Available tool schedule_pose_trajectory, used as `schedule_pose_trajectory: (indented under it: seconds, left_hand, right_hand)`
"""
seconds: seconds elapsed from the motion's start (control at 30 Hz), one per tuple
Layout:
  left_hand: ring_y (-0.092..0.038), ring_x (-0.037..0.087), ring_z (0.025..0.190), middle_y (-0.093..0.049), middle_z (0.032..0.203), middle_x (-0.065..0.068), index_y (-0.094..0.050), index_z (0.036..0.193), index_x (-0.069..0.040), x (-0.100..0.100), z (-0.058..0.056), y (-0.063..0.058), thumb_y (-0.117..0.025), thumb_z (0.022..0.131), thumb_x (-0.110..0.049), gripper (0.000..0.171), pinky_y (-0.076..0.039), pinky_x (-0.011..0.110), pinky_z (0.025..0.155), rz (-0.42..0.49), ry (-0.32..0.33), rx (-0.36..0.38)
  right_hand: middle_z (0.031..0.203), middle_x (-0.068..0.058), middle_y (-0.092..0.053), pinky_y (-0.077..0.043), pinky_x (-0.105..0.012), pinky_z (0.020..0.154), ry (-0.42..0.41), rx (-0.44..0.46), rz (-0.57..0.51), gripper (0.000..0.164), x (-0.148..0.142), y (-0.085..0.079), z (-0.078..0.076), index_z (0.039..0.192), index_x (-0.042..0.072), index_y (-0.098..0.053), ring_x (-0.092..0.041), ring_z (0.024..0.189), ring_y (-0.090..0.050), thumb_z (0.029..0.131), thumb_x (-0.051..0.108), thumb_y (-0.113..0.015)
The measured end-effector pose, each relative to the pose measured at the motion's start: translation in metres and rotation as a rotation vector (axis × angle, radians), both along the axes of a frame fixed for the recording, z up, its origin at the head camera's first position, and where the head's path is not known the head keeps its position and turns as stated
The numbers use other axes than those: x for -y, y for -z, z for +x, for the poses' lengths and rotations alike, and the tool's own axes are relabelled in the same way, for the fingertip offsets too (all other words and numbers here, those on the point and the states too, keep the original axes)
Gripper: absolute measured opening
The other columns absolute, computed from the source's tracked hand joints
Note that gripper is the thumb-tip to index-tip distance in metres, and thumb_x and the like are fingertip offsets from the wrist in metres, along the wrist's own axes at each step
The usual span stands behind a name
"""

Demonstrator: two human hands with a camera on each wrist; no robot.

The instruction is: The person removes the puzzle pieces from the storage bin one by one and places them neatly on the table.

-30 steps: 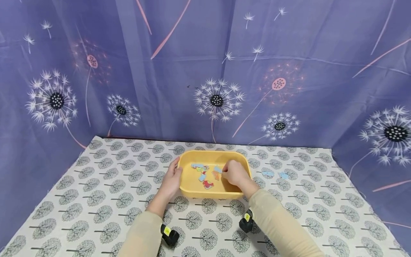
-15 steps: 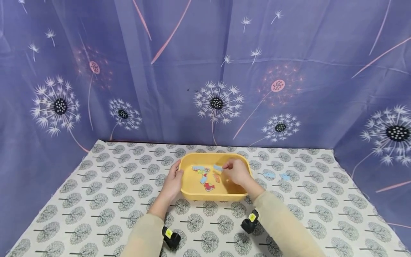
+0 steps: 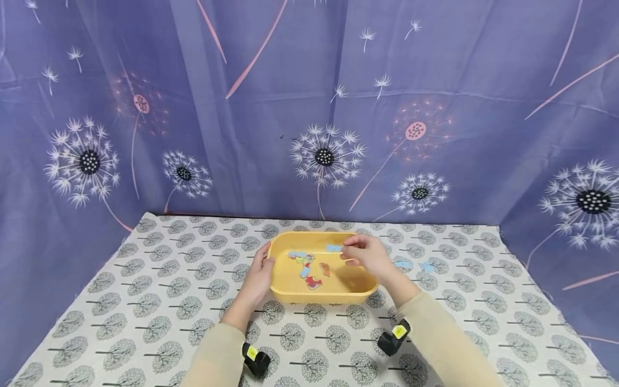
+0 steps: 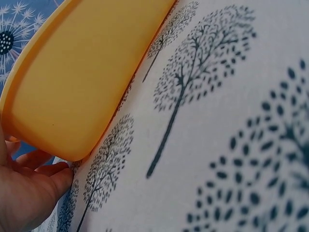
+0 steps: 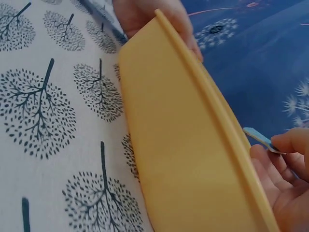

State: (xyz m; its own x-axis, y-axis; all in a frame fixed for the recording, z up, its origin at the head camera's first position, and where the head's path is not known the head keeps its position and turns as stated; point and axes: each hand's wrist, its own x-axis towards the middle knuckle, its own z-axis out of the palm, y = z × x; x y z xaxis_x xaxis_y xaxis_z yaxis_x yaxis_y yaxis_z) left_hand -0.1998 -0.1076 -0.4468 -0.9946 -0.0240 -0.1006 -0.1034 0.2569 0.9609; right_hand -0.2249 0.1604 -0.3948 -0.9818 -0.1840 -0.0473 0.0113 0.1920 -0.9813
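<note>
A yellow plastic tub (image 3: pixel 316 296) sits on the patterned cloth. My left hand (image 3: pixel 257 275) grips its left end, thumb and fingers at the rim. Above the right half of the tub, my right hand (image 3: pixel 367 257) pinches a light-blue flat puzzle piece (image 3: pixel 333 248) between thumb and finger. The right wrist view shows that thin piece (image 5: pixel 259 137) edge-on, just past the rim. Inside the tub lie a red piece (image 3: pixel 313 282), an orange piece (image 3: pixel 325 269), a small blue piece (image 3: pixel 304 272) and a few overlapping coloured ones (image 3: pixel 306 260).
Two light-blue pieces, one long (image 3: pixel 403 265) and one knobbed (image 3: pixel 427 267), lie on the cloth right of the tub. The tree-print cloth (image 3: pixel 203 328) covers the table. A purple dandelion curtain (image 3: pixel 261 134) hangs behind it.
My right hand has risen from the tub floor and moved right, carrying the blue puzzle piece up with it. The left hand keeps its grip on the tub.
</note>
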Motion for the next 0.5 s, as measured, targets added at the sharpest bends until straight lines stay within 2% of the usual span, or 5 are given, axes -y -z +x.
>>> schedule_pose_trajectory:
  seconds: [0.17,0.33,0.5]
  left_hand:
    - [-0.054,0.036,0.119,-0.042,0.145,0.019,-0.019,0.152,-0.021,0.000,0.000,-0.001,-0.032,0.102,-0.026,0.052,-0.039,0.054,0.105,0.002,0.003,0.002]
    - [-0.054,0.035,0.118,-0.041,0.145,0.018,-0.019,0.152,-0.022,0.000,0.000,-0.002,-0.032,0.102,-0.026,0.052,-0.040,0.054,0.103,0.007,0.004,0.006]
    - [-0.053,0.036,0.119,-0.041,0.145,0.020,-0.018,0.152,-0.021,0.001,-0.001,-0.001,-0.032,0.102,-0.024,0.051,-0.039,0.054,0.104,0.023,0.011,0.002]
  right_hand:
    - [0.093,-0.005,-0.063,-0.059,-0.032,0.077,0.040,0.022,-0.090,0.036,-0.014,-0.005,0.006,0.117,-0.015,-0.050,-0.013,0.080,-0.068,0.087,0.003,-0.061]
    - [0.091,-0.002,-0.063,-0.058,-0.028,0.074,0.074,0.053,-0.197,0.032,-0.032,-0.008,0.009,0.114,-0.009,-0.051,-0.013,0.080,-0.068,0.086,0.002,-0.063]
    - [0.089,-0.002,-0.064,-0.058,-0.027,0.075,0.098,0.068,-0.294,0.020,-0.050,-0.011,0.012,0.106,0.000,-0.057,-0.012,0.078,-0.067,0.088,0.004,-0.063]
